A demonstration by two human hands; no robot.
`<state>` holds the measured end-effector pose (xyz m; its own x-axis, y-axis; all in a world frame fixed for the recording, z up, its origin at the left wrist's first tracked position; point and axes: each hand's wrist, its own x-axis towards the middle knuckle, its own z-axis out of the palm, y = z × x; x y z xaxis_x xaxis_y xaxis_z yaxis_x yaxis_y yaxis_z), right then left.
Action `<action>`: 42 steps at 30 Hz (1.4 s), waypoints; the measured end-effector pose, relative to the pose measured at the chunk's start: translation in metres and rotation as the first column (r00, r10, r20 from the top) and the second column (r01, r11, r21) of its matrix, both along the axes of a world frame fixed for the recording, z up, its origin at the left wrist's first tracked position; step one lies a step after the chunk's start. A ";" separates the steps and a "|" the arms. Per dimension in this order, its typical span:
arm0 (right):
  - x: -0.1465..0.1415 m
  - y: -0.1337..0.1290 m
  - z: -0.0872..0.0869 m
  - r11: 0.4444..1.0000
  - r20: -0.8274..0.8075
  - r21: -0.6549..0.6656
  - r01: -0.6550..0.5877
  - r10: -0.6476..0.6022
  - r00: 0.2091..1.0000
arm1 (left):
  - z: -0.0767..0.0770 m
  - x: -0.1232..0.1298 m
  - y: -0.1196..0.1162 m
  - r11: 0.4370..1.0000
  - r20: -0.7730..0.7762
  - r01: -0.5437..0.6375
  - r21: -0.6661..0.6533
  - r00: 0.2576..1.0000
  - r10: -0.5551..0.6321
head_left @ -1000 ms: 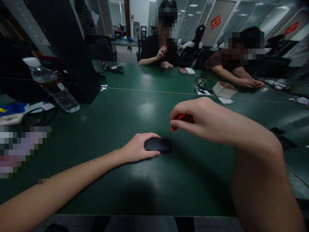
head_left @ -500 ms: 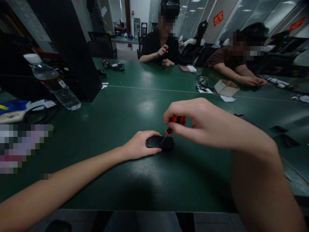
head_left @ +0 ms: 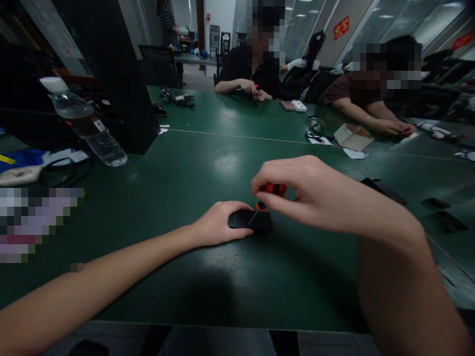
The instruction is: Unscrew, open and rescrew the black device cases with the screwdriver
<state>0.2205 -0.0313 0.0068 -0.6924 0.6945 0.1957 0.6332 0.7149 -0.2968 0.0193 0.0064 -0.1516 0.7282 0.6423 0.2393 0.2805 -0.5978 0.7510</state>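
Observation:
A small black box-shaped device lies on the green table, and its exact kind does not show. My left hand grips its left end, thumb on the near side and fingers on the far side. Above it, my right hand pinches the red and black handle of a screwdriver between thumb and fingers. The thin shaft slants down to the left, and its tip meets the top face of the device. Whether a screw sits under the tip is too small to see.
A water bottle leans at the left by a black panel. Farther off stand an open carton and coiled cables. Dark flat pieces lie beyond my right forearm. Two people sit across the table.
The screwdriver handle has tipped slightly within my right hand, its tip staying on the device. The whole view has shifted a little. Across the table, a person's raised hand has come down.

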 end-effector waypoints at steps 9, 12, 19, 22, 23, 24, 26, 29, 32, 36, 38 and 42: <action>-0.010 -0.015 0.004 0.997 0.019 -0.027 -0.072 0.073 0.997 | 0.001 -0.007 -0.004 0.973 0.124 0.075 0.220 0.987 -0.104; -0.012 -0.019 0.004 0.998 0.142 0.051 0.043 -0.049 0.989 | 0.001 -0.006 -0.003 0.968 0.131 0.102 0.231 0.982 -0.135; -0.013 -0.024 0.003 0.994 0.159 0.091 -0.062 0.047 0.986 | 0.000 -0.006 -0.001 0.959 0.115 0.123 0.254 0.981 -0.156; -0.013 -0.024 0.003 0.991 0.172 0.135 0.003 -0.026 0.985 | -0.002 -0.005 0.000 0.957 0.141 0.109 0.268 0.979 -0.151; -0.013 -0.024 0.003 0.986 0.178 0.160 0.045 -0.074 0.981 | -0.002 -0.005 0.000 0.958 0.152 0.100 0.270 0.978 -0.145; -0.013 -0.024 0.003 0.982 0.176 0.177 0.071 -0.103 0.979 | -0.001 -0.005 0.000 0.958 0.158 0.100 0.269 0.977 -0.146; -0.013 -0.025 0.003 0.984 0.156 0.171 0.045 -0.072 0.985 | -0.001 -0.005 -0.001 0.959 0.152 0.107 0.261 0.977 -0.151; -0.013 -0.026 0.005 0.986 0.122 0.155 -0.058 0.039 0.992 | -0.001 -0.005 -0.002 0.964 0.131 0.112 0.240 0.980 -0.147; -0.016 -0.026 0.005 0.970 0.145 0.244 0.005 -0.041 0.989 | -0.001 -0.006 -0.002 0.974 0.131 0.097 0.205 0.983 -0.126; -0.020 -0.024 0.004 0.922 0.211 0.352 0.159 -0.243 0.947 | -0.002 -0.006 -0.001 0.970 0.139 0.105 0.221 0.981 -0.138; -0.017 -0.025 0.006 0.940 0.227 0.311 0.139 -0.216 0.950 | -0.002 -0.005 0.000 0.959 0.155 0.125 0.253 0.974 -0.168; -0.009 -0.031 0.011 0.984 0.167 0.169 -0.059 0.030 0.986 | -0.001 -0.005 0.000 0.954 0.156 0.106 0.281 0.976 -0.155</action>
<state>0.2111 -0.0627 0.0179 -0.7544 0.6276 0.1923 0.6290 0.7750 -0.0616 0.0147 0.0061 -0.1530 0.7326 0.4384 0.5206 0.0659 -0.8070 0.5869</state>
